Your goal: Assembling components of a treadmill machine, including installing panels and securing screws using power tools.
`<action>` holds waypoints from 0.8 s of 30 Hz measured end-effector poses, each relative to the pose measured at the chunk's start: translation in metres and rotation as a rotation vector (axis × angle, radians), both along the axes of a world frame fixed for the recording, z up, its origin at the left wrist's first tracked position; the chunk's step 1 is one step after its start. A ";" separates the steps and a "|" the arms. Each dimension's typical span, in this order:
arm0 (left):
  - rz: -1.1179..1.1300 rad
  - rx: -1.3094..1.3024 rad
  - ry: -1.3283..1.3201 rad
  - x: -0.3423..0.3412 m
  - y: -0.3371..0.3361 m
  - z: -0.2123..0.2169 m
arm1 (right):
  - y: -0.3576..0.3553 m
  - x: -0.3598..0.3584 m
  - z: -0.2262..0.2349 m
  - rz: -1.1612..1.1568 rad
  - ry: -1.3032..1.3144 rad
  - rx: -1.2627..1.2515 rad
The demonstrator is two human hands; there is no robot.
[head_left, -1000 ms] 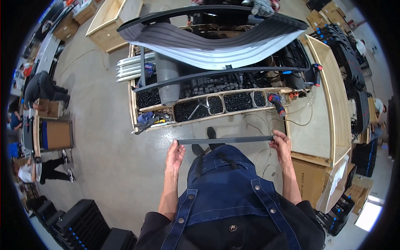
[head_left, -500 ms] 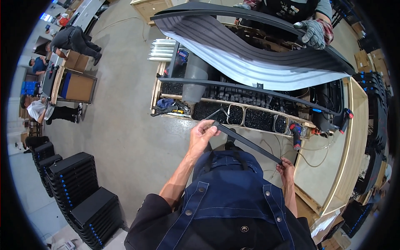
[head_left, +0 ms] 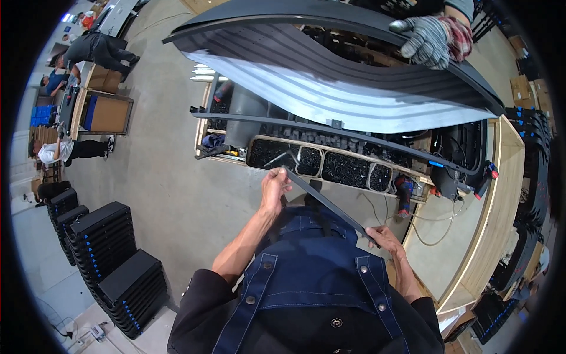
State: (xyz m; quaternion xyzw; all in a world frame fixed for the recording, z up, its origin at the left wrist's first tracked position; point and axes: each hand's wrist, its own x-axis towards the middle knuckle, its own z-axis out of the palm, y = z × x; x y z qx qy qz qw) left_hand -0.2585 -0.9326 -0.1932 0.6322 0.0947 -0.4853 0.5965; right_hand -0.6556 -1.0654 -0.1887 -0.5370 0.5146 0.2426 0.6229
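Observation:
A long, flat dark grey bar (head_left: 331,205) slants across in front of my body, gripped at both ends. My left hand (head_left: 273,190) pinches its upper left end between thumb and fingers. At the lower right end, the fingers of my right hand (head_left: 386,239) are closed around it. Just beyond my left hand, a thin bent metal piece (head_left: 280,157) shows over the parts bins (head_left: 346,171), which hold small black parts. Farther off, another person's gloved hand (head_left: 428,42) rests on the dark rim of a large curved panel (head_left: 354,97).
Wooden-framed bench (head_left: 203,127) ahead carries a long dark rail (head_left: 295,125). Red-and-blue cordless drivers (head_left: 404,194) hang at its right end, near loose hoses. A wooden frame (head_left: 498,212) stands at right, stacked black cases (head_left: 103,236) at left. Other people work at far left.
My view has shifted closer to the bench. The bar stays in both hands and has swung steeper, its right end lower. The curved panel appears larger and nearer.

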 end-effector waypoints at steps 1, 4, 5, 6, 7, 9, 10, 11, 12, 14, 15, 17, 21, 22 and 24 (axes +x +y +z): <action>-0.008 0.038 -0.017 -0.005 -0.007 -0.008 | 0.001 0.005 0.008 -0.043 -0.078 0.036; -0.094 0.058 0.161 -0.009 -0.035 -0.037 | 0.010 0.017 0.023 -0.113 -0.232 -0.005; -0.157 0.017 0.169 -0.012 -0.044 -0.043 | 0.015 0.010 0.018 -0.215 -0.204 -0.050; -0.221 -0.027 0.175 -0.016 -0.055 -0.049 | 0.019 0.003 0.010 -0.317 -0.178 -0.098; -0.283 0.022 0.071 -0.022 -0.062 -0.057 | 0.023 -0.004 0.003 -0.378 -0.195 -0.143; -0.290 0.085 0.036 -0.023 -0.069 -0.080 | 0.033 -0.018 -0.006 -0.547 -0.170 -0.227; -0.295 0.147 0.002 -0.022 -0.072 -0.093 | 0.035 -0.022 -0.010 -0.714 -0.143 -0.312; -0.289 0.150 -0.060 -0.019 -0.077 -0.106 | 0.030 -0.024 -0.018 -0.766 -0.122 -0.384; -0.280 0.155 -0.138 -0.016 -0.087 -0.116 | 0.022 -0.027 -0.033 -0.777 -0.117 -0.394; -0.264 0.136 -0.365 0.021 -0.081 -0.154 | -0.005 -0.012 -0.070 -0.884 -0.224 -0.645; -0.176 0.165 -0.619 0.061 -0.058 -0.181 | -0.026 0.015 -0.094 -0.845 -0.301 -0.622; -0.177 0.255 -0.931 0.084 -0.054 -0.193 | -0.066 0.046 -0.129 -0.886 -0.327 -0.647; -0.486 0.292 -1.069 0.091 -0.121 -0.172 | -0.164 0.010 -0.203 -0.713 -0.100 -1.262; -0.496 0.276 -1.095 0.104 -0.111 -0.186 | -0.175 0.027 -0.210 -0.665 -0.105 -1.372; -0.341 0.156 -1.083 0.153 -0.066 -0.199 | -0.189 0.074 -0.216 -0.444 -0.179 -1.472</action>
